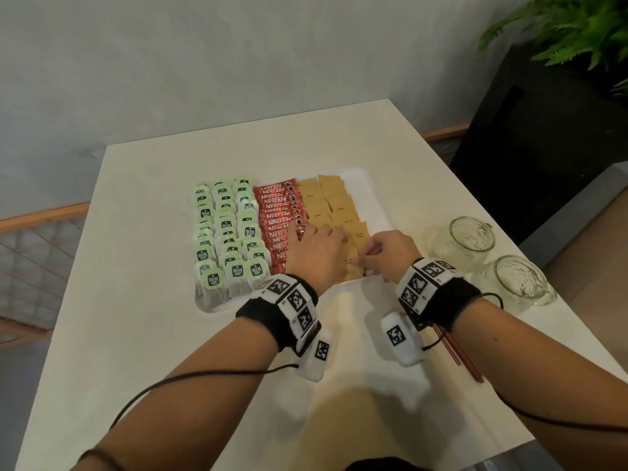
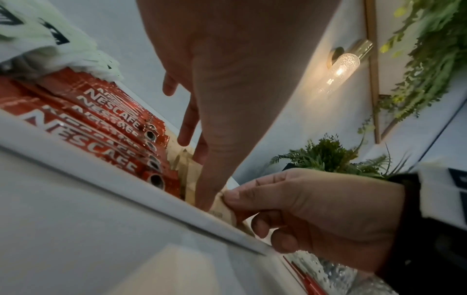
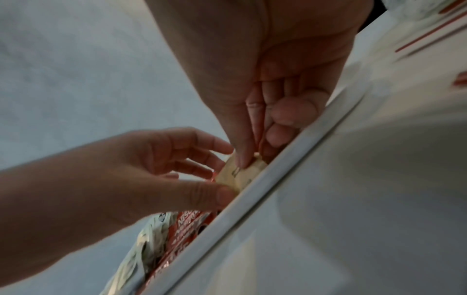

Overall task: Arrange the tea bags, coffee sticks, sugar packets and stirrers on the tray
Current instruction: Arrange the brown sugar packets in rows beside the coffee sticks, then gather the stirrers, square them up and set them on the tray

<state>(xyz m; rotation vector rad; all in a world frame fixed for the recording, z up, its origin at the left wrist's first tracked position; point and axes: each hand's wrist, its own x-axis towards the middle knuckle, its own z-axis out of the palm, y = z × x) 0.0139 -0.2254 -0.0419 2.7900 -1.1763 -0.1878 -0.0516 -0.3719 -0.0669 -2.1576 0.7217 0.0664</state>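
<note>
A brown sugar packet (image 3: pixel 238 175) is pinched by the right hand (image 1: pixel 390 254) between thumb and forefinger at the tray's (image 1: pixel 368 185) near rim, lower centre of the head view. Just to its left, the left hand (image 1: pixel 319 253) is laid with loosely spread fingers on the sugar packets (image 1: pixel 334 202), its thumb touching the same packet. Further left lie the red coffee sticks (image 1: pixel 277 215), then the green tea bags (image 1: pixel 226 232). Red stirrers (image 1: pixel 458 353) are seen on the table (image 1: pixel 136 334), lower right, below the right wrist

Each bare forearm wears a black wristband (image 1: pixel 272 314) carrying white blocks with black square-pattern markers (image 1: pixel 419 283), trailing a black cable (image 1: pixel 190 379)
</note>
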